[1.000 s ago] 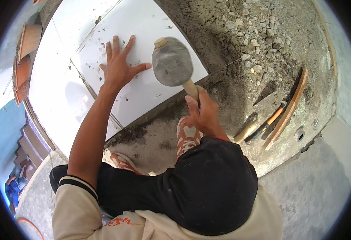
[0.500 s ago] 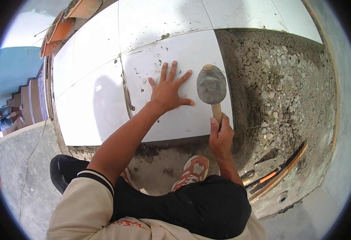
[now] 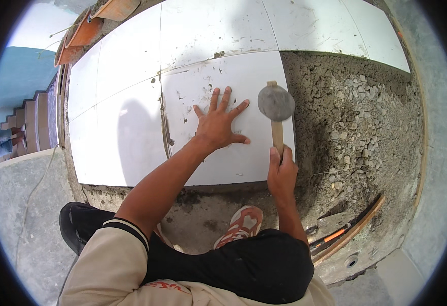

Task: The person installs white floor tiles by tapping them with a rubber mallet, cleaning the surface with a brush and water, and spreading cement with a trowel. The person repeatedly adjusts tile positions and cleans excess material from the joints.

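My left hand (image 3: pixel 217 125) lies flat on a large white floor tile (image 3: pixel 218 166), its fingers spread wide. Bits of grey mortar dot the tile around it. In my right hand (image 3: pixel 283 173) is the wooden handle of a rubber mallet (image 3: pixel 276 103), gripped near its lower end. The grey mallet head is over the tile's right edge; whether it touches the surface I cannot tell. Along the tile's left side runs a joint smeared with mortar (image 3: pixel 165 127), and other white tiles (image 3: pixel 116 148) adjoin it on the left and far sides.
Right of the tile lies a bed of mortar and gravel (image 3: pixel 356 127). A curved wooden strip (image 3: pixel 353 229) and an orange-and-black tool (image 3: pixel 335 235) are at the lower right. Orange pots (image 3: pixel 83 33) stand at the far left. Another person (image 3: pixel 1 144) is near the stairs (image 3: pixel 34 122).
The mallet head has tilted and shifted slightly right, showing more of its handle. My left hand stays spread on the tile. The whole view has shifted slightly.
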### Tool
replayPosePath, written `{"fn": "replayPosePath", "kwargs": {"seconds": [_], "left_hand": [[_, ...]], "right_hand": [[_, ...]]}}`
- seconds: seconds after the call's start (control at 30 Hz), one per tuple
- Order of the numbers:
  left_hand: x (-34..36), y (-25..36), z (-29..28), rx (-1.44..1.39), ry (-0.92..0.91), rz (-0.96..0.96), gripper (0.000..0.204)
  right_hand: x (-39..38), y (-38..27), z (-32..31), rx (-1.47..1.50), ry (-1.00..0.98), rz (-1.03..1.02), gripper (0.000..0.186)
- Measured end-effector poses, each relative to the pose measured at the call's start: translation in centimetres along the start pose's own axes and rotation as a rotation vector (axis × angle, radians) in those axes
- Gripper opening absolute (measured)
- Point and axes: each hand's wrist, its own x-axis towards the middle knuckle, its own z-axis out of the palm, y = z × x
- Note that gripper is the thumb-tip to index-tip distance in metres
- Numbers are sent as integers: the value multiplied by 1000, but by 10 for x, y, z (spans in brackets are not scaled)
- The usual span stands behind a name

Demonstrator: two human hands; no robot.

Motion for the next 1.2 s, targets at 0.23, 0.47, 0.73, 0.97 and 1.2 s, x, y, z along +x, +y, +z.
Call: {"fn": "replayPosePath", "kwargs": {"seconds": [0.23, 0.47, 0.73, 0.97, 1.2], "left_hand": [[-2, -6, 5, -6, 21, 6, 118], [2, -13, 4, -65, 20, 44, 111], [28, -81, 14, -132, 262, -103, 95], [50, -143, -1, -110, 338, -153, 129], [47, -151, 3, -167, 337, -144, 130]], "right_hand": [[-3, 8, 5, -1, -27, 77, 36], [-96, 56, -32, 30, 92, 95, 33], [-172, 84, -71, -223, 35, 511, 58], [-101, 37, -22, -224, -40, 39, 52], [-16, -8, 46, 154, -249, 137, 35]]}}
